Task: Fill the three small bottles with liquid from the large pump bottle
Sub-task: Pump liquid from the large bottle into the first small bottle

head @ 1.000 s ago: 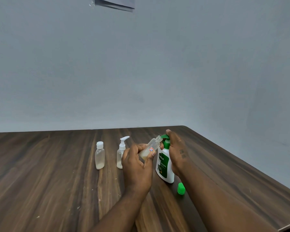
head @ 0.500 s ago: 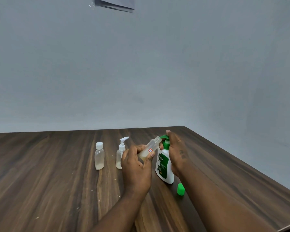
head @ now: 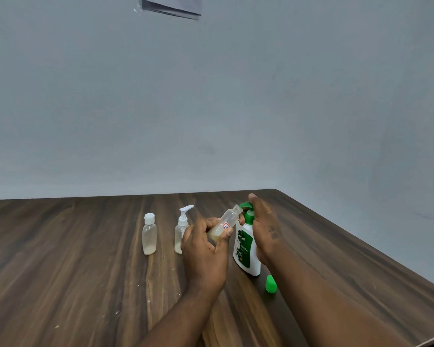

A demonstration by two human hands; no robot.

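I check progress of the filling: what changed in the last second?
Nothing visibly changed. The left hand holds the open small bottle tilted at the pump bottle's nozzle, right hand on the pump; the green cap and other two bottles stand untouched.

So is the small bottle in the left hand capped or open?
Open: the small bottle shows a bare threaded neck tilted toward the pump spout; a green cap lies on the table.
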